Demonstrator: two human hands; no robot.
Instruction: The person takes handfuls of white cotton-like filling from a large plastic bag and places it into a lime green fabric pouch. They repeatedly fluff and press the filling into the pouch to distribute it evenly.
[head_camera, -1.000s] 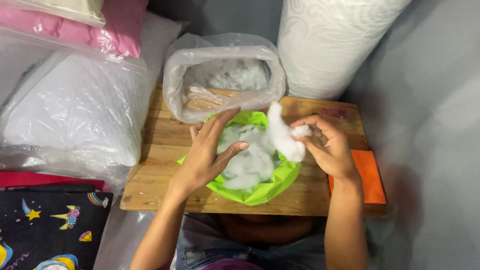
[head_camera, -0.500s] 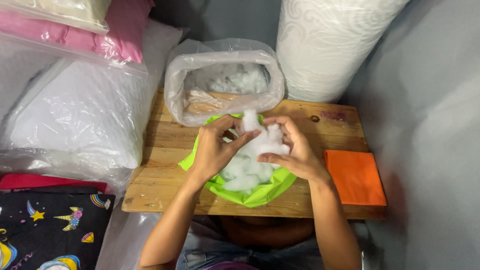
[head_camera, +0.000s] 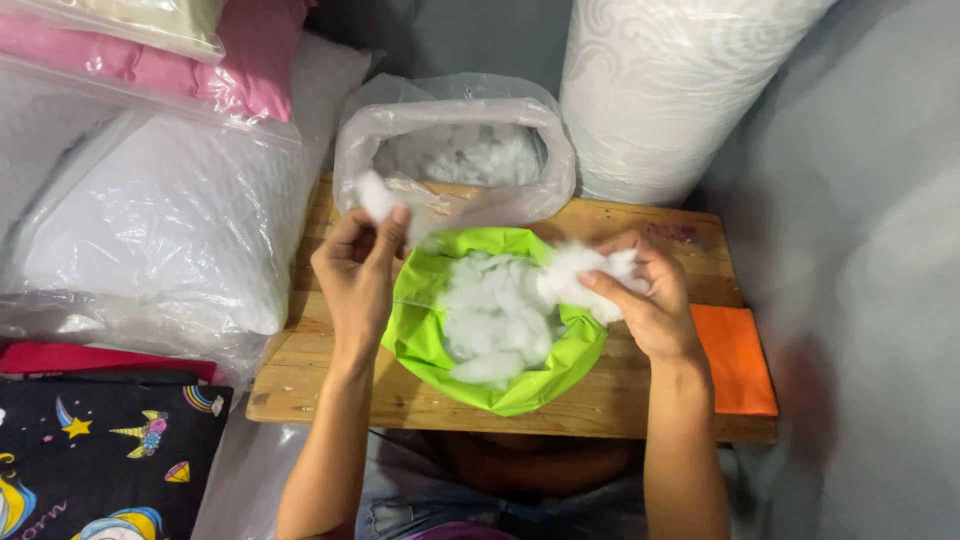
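- Nearest, the person's forearms come up from the bottom edge toward a small wooden surface (head_camera: 330, 375) made of planks.
- In the middle of that surface lies a bright green fabric cover (head_camera: 415, 335), its mouth open upward and partly filled with white stuffing (head_camera: 495, 315).
- The left hand (head_camera: 358, 275) is at the cover's left rim, fingers pinched together around a small tuft of stuffing (head_camera: 375, 195) that it holds raised above the rim, just in front of the plastic bag.
- The right hand (head_camera: 655, 305) is at the cover's right rim, fingers closed around a larger clump of stuffing (head_camera: 580, 272) that reaches over the opening and touches the fill inside.
- Just right of the right hand, an orange piece of fabric (head_camera: 738, 360) lies flat on the right end of the surface.
- Left of the surface, down low, is a black fabric with coloured cartoon prints (head_camera: 100, 460), with a red edge (head_camera: 90, 358) above it.
- Behind the cover, at the far edge of the surface, a clear plastic bag (head_camera: 455, 160) stands open with more white stuffing inside.
- On the left, a white quilted pillow in clear plastic wrap (head_camera: 150, 220) rests beside the surface, with a pink pillow (head_camera: 230, 75) stacked above it.
- Farthest back on the right stands a large white roll of embossed material (head_camera: 660, 90).
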